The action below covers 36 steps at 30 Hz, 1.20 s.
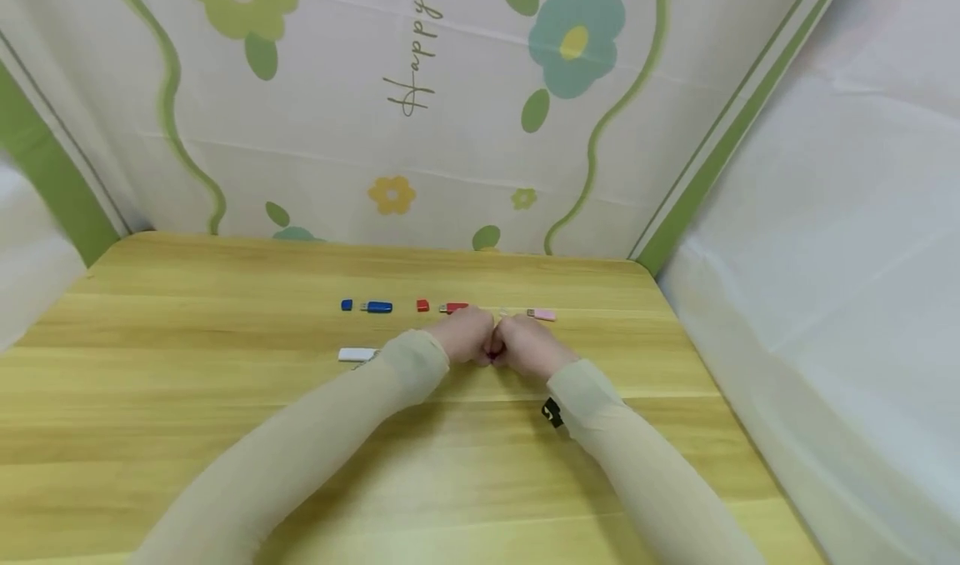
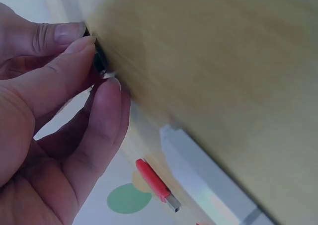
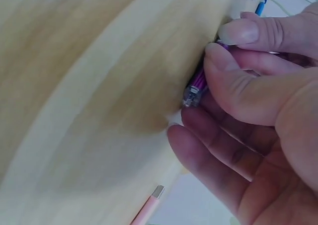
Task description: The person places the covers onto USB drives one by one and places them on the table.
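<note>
Both hands meet close over the wooden table (image 1: 225,432) around a small purple flash drive (image 3: 198,83) with a shiny, clear-looking end. My right hand (image 1: 534,345) pinches it between thumb and fingers, the shiny end showing past them. Thumb and finger of my left hand (image 1: 467,334) pinch its other part, which looks dark in the left wrist view. Much of the drive is hidden by the fingers. Just beyond the left hand lies a red flash drive (image 1: 453,307), its connector bare. A pink flash drive (image 1: 542,315) lies beyond the right hand.
Left along the back row are a red cap (image 1: 423,305), a blue flash drive (image 1: 377,307) and a blue cap (image 1: 347,305). A white flash drive (image 1: 357,354) with a chain lies by the left cuff. A small black piece (image 1: 552,412) shows beside the right cuff. A patterned cloth (image 1: 330,132) hangs behind.
</note>
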{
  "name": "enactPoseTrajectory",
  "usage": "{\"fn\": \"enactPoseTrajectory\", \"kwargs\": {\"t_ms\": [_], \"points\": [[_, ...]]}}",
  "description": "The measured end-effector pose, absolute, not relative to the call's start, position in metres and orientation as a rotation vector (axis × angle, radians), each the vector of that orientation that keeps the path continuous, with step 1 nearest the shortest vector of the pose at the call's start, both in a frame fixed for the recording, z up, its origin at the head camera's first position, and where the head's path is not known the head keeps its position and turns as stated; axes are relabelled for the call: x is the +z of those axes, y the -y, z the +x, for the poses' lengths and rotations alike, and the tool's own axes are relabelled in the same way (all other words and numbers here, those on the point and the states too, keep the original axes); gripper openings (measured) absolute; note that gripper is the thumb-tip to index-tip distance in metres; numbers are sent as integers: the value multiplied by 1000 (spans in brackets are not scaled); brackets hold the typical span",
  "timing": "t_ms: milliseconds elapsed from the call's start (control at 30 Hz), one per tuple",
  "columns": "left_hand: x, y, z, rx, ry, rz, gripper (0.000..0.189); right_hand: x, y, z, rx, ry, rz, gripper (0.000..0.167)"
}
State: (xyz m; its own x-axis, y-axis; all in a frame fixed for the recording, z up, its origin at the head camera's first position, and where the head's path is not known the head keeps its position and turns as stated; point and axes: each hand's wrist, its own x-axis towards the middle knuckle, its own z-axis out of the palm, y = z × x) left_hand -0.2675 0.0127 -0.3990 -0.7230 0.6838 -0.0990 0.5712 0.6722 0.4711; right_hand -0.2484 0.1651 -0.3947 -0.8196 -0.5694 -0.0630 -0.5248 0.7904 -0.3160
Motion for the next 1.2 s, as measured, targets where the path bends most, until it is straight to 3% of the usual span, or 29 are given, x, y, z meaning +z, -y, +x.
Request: {"fn": "enactPoseTrajectory", "kwargs": {"t_ms": [433, 567, 733, 867, 1033, 1200], "points": [[-399, 1, -276, 555, -2642, 934, 18, -383, -163, -253, -418, -2706, -915, 5], [-387, 15, -278, 533, -2659, 922, 17, -373, -163, -255, -326, -2746, -830, 13], [-366, 56, -283, 605, -2680, 844, 24, -361, -155, -259, -268, -2790, -851, 23], [-362, 98, -293, 637, -2734, 801, 4, -355, -141, -264, -276, -2808, -942, 19], [-367, 146, -302, 557, -2798, 691, 25, -351, -116, -272, -263, -2796, -999, 13], [-373, 179, -305, 565, -2795, 598, 25, -346, -85, -283, -221, -2761, -1060, 15]]}}
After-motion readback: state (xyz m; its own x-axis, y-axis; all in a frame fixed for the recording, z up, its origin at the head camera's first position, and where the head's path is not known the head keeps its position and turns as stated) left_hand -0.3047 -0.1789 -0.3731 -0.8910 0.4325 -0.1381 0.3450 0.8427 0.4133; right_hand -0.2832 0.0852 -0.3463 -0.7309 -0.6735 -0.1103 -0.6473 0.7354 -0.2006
